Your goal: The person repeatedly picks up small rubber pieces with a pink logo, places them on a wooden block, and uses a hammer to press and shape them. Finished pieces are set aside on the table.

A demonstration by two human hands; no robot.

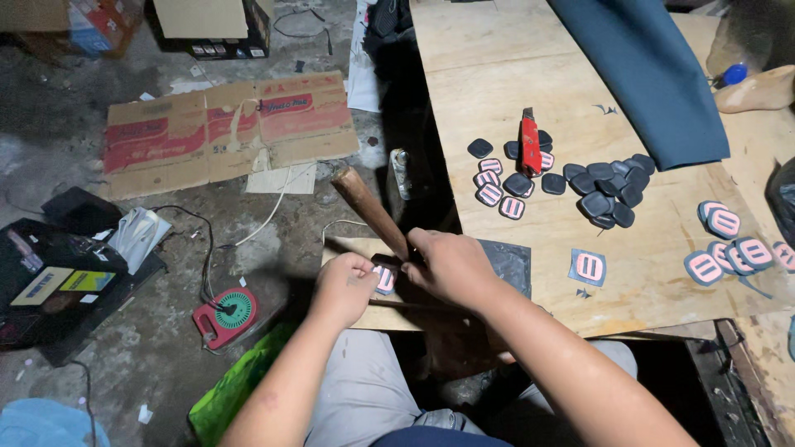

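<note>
At the near edge of the surface [497, 99], your left hand [346, 285] is pinching a pink-faced patch [384, 279] while your right hand [447, 265] is gripping a wooden-handled tool [371, 209]; steady alignment looks needed. Farther off, dark patches [609, 189] are lying piled.

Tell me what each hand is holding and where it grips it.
The right hand grips a wooden-handled tool low on its handle, near the hidden head. The left hand pinches a small dark patch with pink bars by its left edge.
</note>
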